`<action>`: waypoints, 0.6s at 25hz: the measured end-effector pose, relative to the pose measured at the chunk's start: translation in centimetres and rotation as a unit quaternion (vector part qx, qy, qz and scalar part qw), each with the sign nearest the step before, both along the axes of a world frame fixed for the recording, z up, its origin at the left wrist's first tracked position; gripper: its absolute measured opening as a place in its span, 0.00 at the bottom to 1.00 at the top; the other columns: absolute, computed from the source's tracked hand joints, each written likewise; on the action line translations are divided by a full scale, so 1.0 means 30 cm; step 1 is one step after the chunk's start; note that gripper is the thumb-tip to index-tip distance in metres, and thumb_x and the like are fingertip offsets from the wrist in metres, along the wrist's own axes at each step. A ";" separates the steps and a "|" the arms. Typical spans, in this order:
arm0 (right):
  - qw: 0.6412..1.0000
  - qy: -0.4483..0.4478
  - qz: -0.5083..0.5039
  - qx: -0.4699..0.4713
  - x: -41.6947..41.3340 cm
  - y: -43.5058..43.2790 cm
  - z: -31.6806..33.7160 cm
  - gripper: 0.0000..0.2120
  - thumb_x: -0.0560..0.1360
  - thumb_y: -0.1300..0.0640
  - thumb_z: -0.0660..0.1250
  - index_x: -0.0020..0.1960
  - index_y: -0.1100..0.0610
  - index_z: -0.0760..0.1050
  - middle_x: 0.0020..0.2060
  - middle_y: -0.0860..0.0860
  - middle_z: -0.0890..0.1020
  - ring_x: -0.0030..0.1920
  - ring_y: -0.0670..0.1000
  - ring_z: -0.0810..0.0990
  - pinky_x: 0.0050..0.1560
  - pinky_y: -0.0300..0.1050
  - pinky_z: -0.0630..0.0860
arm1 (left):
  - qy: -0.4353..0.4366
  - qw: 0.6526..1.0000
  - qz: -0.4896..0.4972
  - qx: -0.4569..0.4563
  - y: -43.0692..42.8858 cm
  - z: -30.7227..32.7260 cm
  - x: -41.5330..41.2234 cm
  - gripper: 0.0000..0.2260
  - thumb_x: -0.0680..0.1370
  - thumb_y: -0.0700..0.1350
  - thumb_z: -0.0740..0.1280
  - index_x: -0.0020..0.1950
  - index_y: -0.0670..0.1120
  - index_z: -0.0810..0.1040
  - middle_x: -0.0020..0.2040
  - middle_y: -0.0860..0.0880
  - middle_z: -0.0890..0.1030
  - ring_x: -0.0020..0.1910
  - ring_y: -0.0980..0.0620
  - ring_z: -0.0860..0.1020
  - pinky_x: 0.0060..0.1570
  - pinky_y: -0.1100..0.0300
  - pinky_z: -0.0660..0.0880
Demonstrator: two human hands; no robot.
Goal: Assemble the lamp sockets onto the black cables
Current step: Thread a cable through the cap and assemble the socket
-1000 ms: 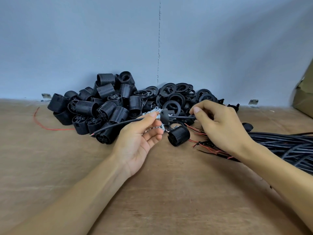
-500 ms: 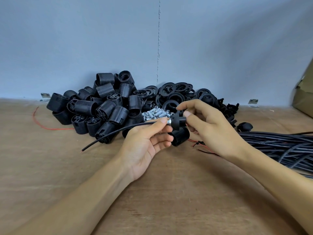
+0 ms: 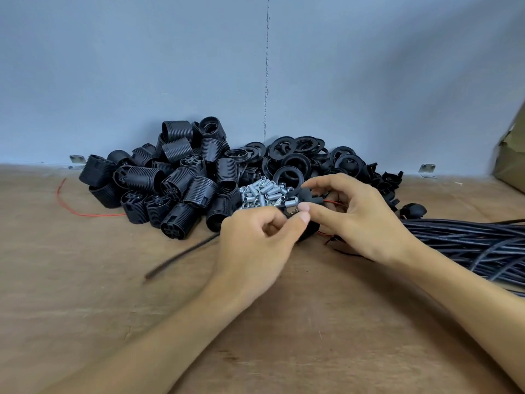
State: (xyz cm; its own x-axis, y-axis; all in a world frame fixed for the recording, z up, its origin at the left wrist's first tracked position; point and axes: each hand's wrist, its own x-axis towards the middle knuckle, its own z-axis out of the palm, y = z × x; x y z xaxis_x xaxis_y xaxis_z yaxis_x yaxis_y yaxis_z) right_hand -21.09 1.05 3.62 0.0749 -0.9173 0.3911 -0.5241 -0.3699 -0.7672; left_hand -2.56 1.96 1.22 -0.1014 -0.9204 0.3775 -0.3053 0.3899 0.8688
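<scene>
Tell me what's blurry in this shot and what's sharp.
Head view: the loose black cable running from the left hand is motion-smeared; that hand and the right hand, pinching a black cap, look slightly soft; socket pile and metal tubes are crisp; no glare.

Wooden tabletop (image 3: 85,302), parts heaped along its far edge.
Black sockets (image 3: 170,180) far left, a red wire (image 3: 74,207) beside them; black rings (image 3: 292,162) and silver tubes (image 3: 262,193) mid-far; black cables (image 3: 468,243) bundled at right.
</scene>
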 end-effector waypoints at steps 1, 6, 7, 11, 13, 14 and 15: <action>1.000 0.007 0.010 -0.001 0.000 0.001 0.001 0.12 0.74 0.48 0.74 0.57 0.44 0.81 0.45 0.37 0.80 0.39 0.44 0.75 0.43 0.34 0.73 | -0.046 0.991 0.024 -0.119 0.007 -0.001 -0.004 0.13 0.77 0.54 0.72 0.34 0.50 0.81 0.28 0.56 0.78 0.27 0.59 0.74 0.31 0.70 0.68; 0.995 0.018 0.095 -0.011 0.020 0.014 0.005 0.12 0.75 0.58 0.74 0.57 0.46 0.82 0.48 0.39 0.78 0.41 0.41 0.74 0.45 0.33 0.71 | -0.199 0.956 0.010 -0.215 -0.021 -0.001 0.036 0.17 0.80 0.60 0.62 0.64 0.55 0.78 0.57 0.60 0.78 0.55 0.59 0.76 0.58 0.56 0.74; 0.995 0.015 0.094 -0.014 0.018 0.015 0.009 0.14 0.75 0.59 0.75 0.57 0.45 0.82 0.47 0.38 0.77 0.41 0.41 0.73 0.45 0.33 0.71 | -0.201 0.966 -0.012 -0.165 -0.022 -0.002 0.043 0.19 0.80 0.62 0.60 0.68 0.58 0.74 0.60 0.62 0.77 0.56 0.60 0.76 0.59 0.55 0.75; 0.996 0.022 0.083 -0.013 0.010 0.011 0.005 0.20 0.72 0.60 0.77 0.60 0.45 0.79 0.48 0.36 0.78 0.45 0.41 0.77 0.47 0.32 0.73 | -0.229 0.961 -0.048 -0.147 -0.032 -0.015 0.048 0.22 0.81 0.64 0.55 0.75 0.65 0.64 0.58 0.60 0.77 0.52 0.57 0.78 0.56 0.54 0.77; 0.996 0.049 0.072 -0.014 0.004 0.004 0.001 0.25 0.71 0.57 0.78 0.65 0.45 0.76 0.53 0.39 0.79 0.52 0.43 0.78 0.52 0.34 0.74 | -0.257 0.951 -0.040 -0.169 -0.046 -0.015 0.056 0.21 0.81 0.64 0.55 0.74 0.66 0.65 0.52 0.58 0.75 0.46 0.56 0.78 0.49 0.53 0.78; 0.995 0.074 0.069 -0.013 0.001 0.002 -0.001 0.29 0.70 0.55 0.79 0.68 0.45 0.74 0.55 0.39 0.78 0.56 0.44 0.76 0.57 0.35 0.73 | -0.263 0.949 -0.031 -0.174 -0.050 -0.015 0.059 0.19 0.81 0.64 0.55 0.72 0.66 0.67 0.50 0.57 0.75 0.45 0.56 0.77 0.47 0.52 0.78; 0.992 0.107 0.068 -0.009 -0.002 0.000 -0.003 0.32 0.70 0.53 0.79 0.71 0.45 0.71 0.59 0.39 0.76 0.61 0.43 0.74 0.63 0.39 0.70 | -0.258 0.950 -0.022 -0.174 -0.053 -0.014 0.062 0.17 0.80 0.63 0.55 0.68 0.65 0.69 0.49 0.58 0.75 0.45 0.57 0.77 0.46 0.52 0.78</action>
